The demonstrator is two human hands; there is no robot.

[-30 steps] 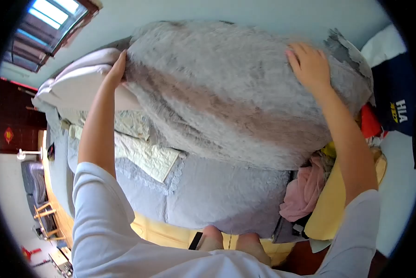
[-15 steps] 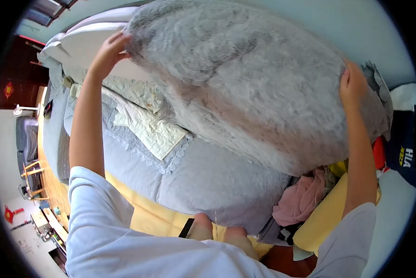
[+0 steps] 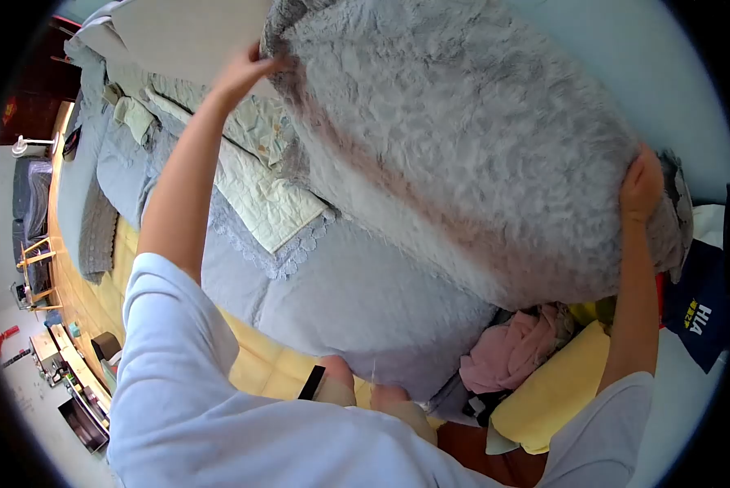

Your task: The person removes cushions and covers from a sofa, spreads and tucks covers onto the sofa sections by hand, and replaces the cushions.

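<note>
A large grey fluffy blanket (image 3: 463,146) is held up in front of me, spread between both hands with a brownish tinge along its lower fold. My left hand (image 3: 247,75) pinches its left upper edge, thumb on the near side. On the opposite edge, my right hand (image 3: 642,185) has its fingers closed over the plush. Below the raised blanket lie a smooth grey sofa cover (image 3: 357,301) and a cream quilted cloth (image 3: 271,211) with a grey lace border. Much of the sofa back is hidden behind the blanket.
A pink cloth (image 3: 511,354) and a yellow bolster (image 3: 552,398) lie at the lower right. Beside them hangs a dark blue HLA bag (image 3: 699,313). Yellow sofa padding (image 3: 275,358) shows near my knees. A wooden chair (image 3: 39,272) stands far left.
My left hand has moved to the right, bringing its edge of the blanket along. My right hand has shifted slightly right and down. Both keep hold of the blanket.
</note>
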